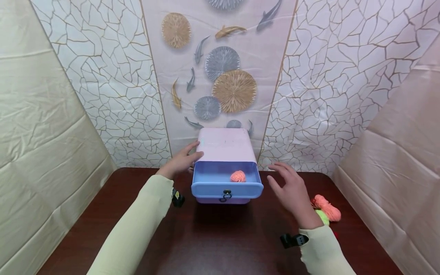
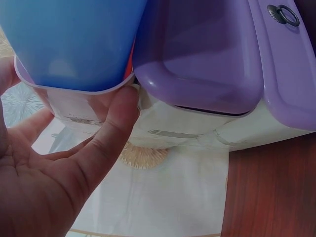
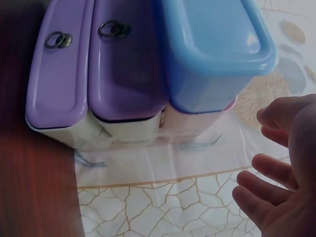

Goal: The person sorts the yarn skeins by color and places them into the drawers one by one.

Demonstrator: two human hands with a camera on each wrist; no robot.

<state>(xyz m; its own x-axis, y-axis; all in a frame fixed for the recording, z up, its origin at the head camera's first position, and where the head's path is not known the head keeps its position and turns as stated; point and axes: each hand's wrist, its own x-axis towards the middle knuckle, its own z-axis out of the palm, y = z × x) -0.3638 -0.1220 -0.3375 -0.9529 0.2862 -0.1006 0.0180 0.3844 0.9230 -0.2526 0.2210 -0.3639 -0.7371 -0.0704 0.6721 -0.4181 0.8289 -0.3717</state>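
A pink-topped drawer unit (image 1: 225, 145) stands at the table's far side. Its light blue drawer (image 1: 206, 190) is pulled out, with a coral yarn ball (image 1: 238, 176) inside. My left hand (image 1: 182, 160) touches the unit's left side near the front corner. In the left wrist view, its fingers (image 2: 111, 126) spread against the pink casing (image 2: 79, 111), beside the blue drawer (image 2: 74, 44). My right hand (image 1: 290, 189) hovers right of the drawer, fingers apart and loosely bent, holding nothing. From the right wrist, that hand (image 3: 286, 173) appears clear of the unit.
Purple drawers (image 3: 131, 64) with ring pulls sit below the blue one. A coral yarn skein (image 1: 328, 208) and a green yarn ball (image 1: 322, 217) lie on the dark table (image 1: 220, 244), beyond my right wrist. Patterned cloth (image 1: 220, 91) hangs behind.
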